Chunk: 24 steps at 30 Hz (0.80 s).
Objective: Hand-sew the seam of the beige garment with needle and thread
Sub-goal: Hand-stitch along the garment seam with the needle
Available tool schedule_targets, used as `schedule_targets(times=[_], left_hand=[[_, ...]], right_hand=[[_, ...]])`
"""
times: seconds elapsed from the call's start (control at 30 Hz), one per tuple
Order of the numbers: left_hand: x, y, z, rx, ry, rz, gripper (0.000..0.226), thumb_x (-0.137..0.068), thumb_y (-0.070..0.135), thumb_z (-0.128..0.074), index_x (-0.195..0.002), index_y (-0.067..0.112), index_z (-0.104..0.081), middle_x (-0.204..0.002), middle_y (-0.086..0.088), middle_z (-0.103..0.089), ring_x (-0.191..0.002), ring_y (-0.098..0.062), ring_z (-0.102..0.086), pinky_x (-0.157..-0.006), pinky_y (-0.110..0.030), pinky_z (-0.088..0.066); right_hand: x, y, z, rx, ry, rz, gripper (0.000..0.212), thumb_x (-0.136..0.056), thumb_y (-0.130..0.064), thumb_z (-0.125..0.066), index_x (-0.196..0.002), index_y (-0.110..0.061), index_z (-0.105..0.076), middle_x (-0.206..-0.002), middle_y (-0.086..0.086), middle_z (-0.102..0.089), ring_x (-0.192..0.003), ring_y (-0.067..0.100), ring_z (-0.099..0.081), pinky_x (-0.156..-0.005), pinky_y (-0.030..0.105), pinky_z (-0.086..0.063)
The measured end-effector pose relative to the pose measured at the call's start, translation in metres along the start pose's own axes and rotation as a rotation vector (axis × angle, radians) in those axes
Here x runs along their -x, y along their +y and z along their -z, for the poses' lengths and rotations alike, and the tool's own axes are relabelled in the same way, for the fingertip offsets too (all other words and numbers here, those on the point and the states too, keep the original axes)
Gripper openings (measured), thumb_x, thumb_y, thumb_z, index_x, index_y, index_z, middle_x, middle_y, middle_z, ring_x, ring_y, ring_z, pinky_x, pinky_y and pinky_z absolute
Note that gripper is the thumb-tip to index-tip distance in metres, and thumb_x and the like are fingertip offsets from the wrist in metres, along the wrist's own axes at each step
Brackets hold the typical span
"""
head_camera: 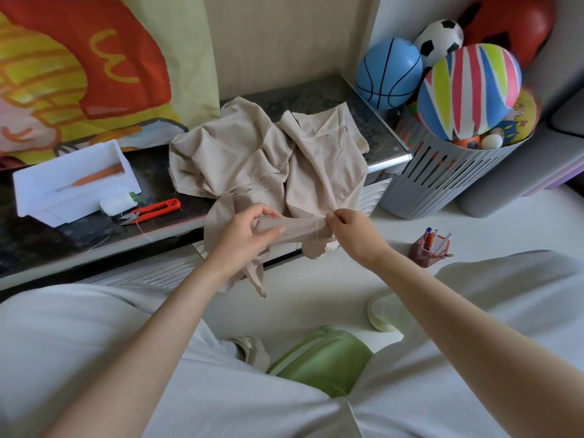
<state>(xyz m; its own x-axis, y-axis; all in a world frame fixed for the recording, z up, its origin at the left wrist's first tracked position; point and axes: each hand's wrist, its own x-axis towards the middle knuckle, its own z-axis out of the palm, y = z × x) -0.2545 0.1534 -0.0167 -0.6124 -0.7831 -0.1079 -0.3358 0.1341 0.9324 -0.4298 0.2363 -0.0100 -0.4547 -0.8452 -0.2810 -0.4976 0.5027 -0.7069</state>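
The beige garment lies crumpled on the dark low table and hangs over its front edge. My left hand grips a bunched fold of it, thumb on top. My right hand pinches a thin needle at the right end of that fold, its tip pointing up and left. A frayed edge of the cloth hangs below my right hand. The thread is too fine to make out.
A white tray with an orange tool stands at the left; a white thread spool and red snips lie beside it. A grey slatted basket of balls stands right. A pen holder sits on the floor.
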Motion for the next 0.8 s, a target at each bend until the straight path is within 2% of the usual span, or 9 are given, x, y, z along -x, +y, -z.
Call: schedule_targets(times=[0.1, 0.23, 0.33, 0.43, 0.5, 0.57, 0.63, 0.73, 0.8], left_hand=[[-0.002, -0.004, -0.001, 0.005, -0.001, 0.053, 0.013, -0.086, 0.015, -0.068, -0.1, 0.015, -0.067, -0.098, -0.008, -0.068, -0.086, -0.011, -0.058, -0.072, -0.014, -0.043], [-0.002, -0.006, -0.004, -0.028, -0.044, 0.062, 0.015, -0.088, 0.021, -0.066, -0.081, 0.007, -0.068, -0.071, -0.008, -0.051, -0.066, -0.016, -0.044, -0.052, -0.02, -0.035], [-0.003, -0.011, -0.003, 0.067, -0.058, 0.062, 0.029, -0.092, 0.025, -0.061, -0.081, -0.001, -0.065, -0.076, -0.004, -0.044, -0.072, -0.017, -0.038, -0.062, -0.03, -0.031], [-0.005, -0.016, -0.004, 0.073, -0.03, 0.027, 0.048, -0.088, 0.042, -0.06, -0.08, -0.006, -0.062, -0.078, -0.001, -0.044, -0.075, -0.014, -0.039, -0.068, -0.03, -0.032], [-0.009, -0.019, -0.009, -0.007, 0.037, -0.011, 0.033, -0.091, 0.028, -0.061, -0.072, 0.002, -0.063, -0.072, -0.003, -0.042, -0.067, -0.014, -0.04, -0.069, -0.028, -0.033], [-0.013, -0.018, -0.013, -0.21, 0.148, -0.093, 0.013, -0.09, 0.013, -0.062, -0.085, 0.004, -0.071, -0.08, -0.002, -0.05, -0.07, -0.01, -0.046, -0.07, -0.014, -0.035], [-0.016, -0.014, -0.016, -0.268, 0.213, -0.161, 0.013, -0.088, 0.003, -0.061, -0.093, 0.007, -0.073, -0.085, 0.0, -0.056, -0.073, -0.002, -0.051, -0.07, -0.005, -0.035], [-0.016, -0.009, -0.022, -0.086, 0.178, -0.026, 0.026, -0.092, 0.0, -0.051, -0.086, 0.019, -0.066, -0.075, 0.001, -0.055, -0.058, 0.003, -0.05, -0.056, -0.005, -0.037], [-0.015, -0.003, -0.027, 0.069, 0.123, 0.089, 0.024, -0.095, 0.003, -0.047, -0.08, 0.017, -0.059, -0.067, -0.004, -0.043, -0.044, -0.001, -0.039, -0.043, -0.01, -0.031]], right_hand=[[0.002, -0.001, -0.004, -0.012, -0.01, 0.016, 0.041, -0.1, -0.02, -0.038, -0.059, -0.014, -0.034, -0.06, -0.001, -0.037, -0.055, 0.012, -0.032, -0.047, 0.019, -0.029], [0.005, -0.001, -0.01, -0.024, -0.007, 0.047, 0.04, -0.1, -0.021, -0.038, -0.061, -0.015, -0.034, -0.06, -0.002, -0.038, -0.055, 0.011, -0.034, -0.046, 0.016, -0.03], [0.005, 0.0, -0.012, -0.023, 0.003, 0.061, 0.04, -0.1, -0.022, -0.039, -0.061, -0.015, -0.034, -0.06, -0.003, -0.038, -0.055, 0.01, -0.034, -0.047, 0.014, -0.031], [0.003, 0.001, -0.01, -0.01, -0.003, 0.059, 0.04, -0.1, -0.022, -0.04, -0.06, -0.018, -0.037, -0.06, -0.004, -0.04, -0.055, 0.008, -0.035, -0.048, 0.013, -0.032], [0.002, 0.001, -0.008, 0.0, -0.003, 0.055, 0.041, -0.1, -0.023, -0.041, -0.059, -0.02, -0.037, -0.06, -0.004, -0.041, -0.055, 0.008, -0.035, -0.047, 0.014, -0.033], [0.001, 0.001, -0.008, 0.018, -0.004, 0.053, 0.041, -0.099, -0.023, -0.041, -0.059, -0.021, -0.036, -0.059, -0.005, -0.04, -0.055, 0.008, -0.035, -0.047, 0.016, -0.032], [0.001, 0.001, -0.008, 0.041, 0.001, 0.052, 0.041, -0.099, -0.024, -0.04, -0.059, -0.022, -0.036, -0.059, -0.005, -0.041, -0.055, 0.008, -0.035, -0.047, 0.017, -0.03], [0.001, 0.002, -0.009, 0.054, 0.022, 0.057, 0.04, -0.099, -0.024, -0.04, -0.059, -0.021, -0.035, -0.058, -0.004, -0.041, -0.054, 0.01, -0.035, -0.05, 0.02, -0.028], [0.001, 0.004, -0.01, 0.06, 0.023, 0.057, 0.039, -0.099, -0.024, -0.04, -0.06, -0.018, -0.036, -0.057, -0.003, -0.041, -0.054, 0.011, -0.035, -0.048, 0.019, -0.027]])
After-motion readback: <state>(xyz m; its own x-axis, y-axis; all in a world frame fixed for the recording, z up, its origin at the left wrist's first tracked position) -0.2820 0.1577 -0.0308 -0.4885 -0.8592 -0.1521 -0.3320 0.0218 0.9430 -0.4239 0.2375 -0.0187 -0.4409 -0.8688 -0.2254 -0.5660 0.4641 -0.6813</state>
